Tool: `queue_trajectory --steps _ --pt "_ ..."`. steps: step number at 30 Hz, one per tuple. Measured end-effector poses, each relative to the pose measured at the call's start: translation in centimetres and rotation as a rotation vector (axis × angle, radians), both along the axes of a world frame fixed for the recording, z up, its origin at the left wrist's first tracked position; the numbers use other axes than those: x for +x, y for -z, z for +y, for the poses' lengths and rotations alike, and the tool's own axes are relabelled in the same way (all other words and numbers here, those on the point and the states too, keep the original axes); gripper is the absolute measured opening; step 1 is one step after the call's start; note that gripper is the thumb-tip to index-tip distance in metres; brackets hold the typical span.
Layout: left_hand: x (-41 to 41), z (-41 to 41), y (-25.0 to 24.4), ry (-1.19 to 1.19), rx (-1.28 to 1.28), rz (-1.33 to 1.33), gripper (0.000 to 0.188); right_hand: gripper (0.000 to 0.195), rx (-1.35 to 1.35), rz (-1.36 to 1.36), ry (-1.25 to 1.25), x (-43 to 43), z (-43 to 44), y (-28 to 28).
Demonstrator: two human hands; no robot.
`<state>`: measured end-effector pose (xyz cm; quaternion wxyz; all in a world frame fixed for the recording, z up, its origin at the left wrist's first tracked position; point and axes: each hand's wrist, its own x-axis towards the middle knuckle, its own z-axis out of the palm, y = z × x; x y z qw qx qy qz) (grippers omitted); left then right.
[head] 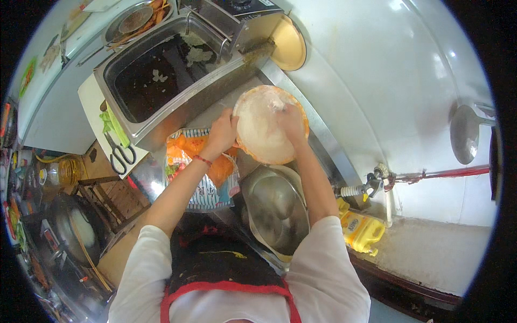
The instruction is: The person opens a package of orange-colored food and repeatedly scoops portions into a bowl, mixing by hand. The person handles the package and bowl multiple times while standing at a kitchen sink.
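Note:
A round basin with an orange rim (pixel 239 142) holds a layer of white powder (pixel 260 129) that looks like flour. My left hand (pixel 223 131) grips the basin at its left edge. Over the right part of the powder is my right hand (pixel 291 121), blurred, its fingers in or against the powder beside a small white clump (pixel 276 104). Whether those fingers are closed on anything is hidden. Under my left forearm lies a printed plastic bag (pixel 214 198) with orange contents. Nearer my body stands a shiny metal bowl (pixel 276 206), below the basin.
A deep fryer (pixel 169 103) with dark oil and floating pale bits stands ahead. Black-handled scissors (pixel 121 155) and a green vegetable stalk (pixel 118 123) lie on a white board at left. At right are a tap (pixel 373 183), a yellow jug (pixel 359 230) and a hanging ladle (pixel 464 135).

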<state>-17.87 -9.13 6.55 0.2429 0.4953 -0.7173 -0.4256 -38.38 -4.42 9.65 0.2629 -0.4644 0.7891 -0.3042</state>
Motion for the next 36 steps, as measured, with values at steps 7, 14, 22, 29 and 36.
queue_trajectory --steps 7,14,22,29,36 --pt "-0.5 -0.2 -0.2 -0.012 0.006 0.052 0.025 0.024 -0.345 -0.959 0.128 -2.0 -2.1 0.9" --pt "-0.4 0.0 -1.3 0.012 0.052 0.009 0.024 0.024 -0.149 -0.090 0.029 -3.5 -2.6 0.3" --pt "-0.4 -0.4 0.6 0.020 0.053 0.020 0.028 0.025 0.025 0.459 -0.269 -0.9 -0.1 2.0" --pt "-0.3 -0.7 0.8 0.013 0.039 0.026 0.030 0.024 0.022 0.372 -0.222 -2.2 -0.2 4.0" --pt "-0.3 -0.4 0.3 0.007 -0.015 0.029 0.030 0.026 0.120 0.419 -0.241 -2.4 -1.3 5.5"
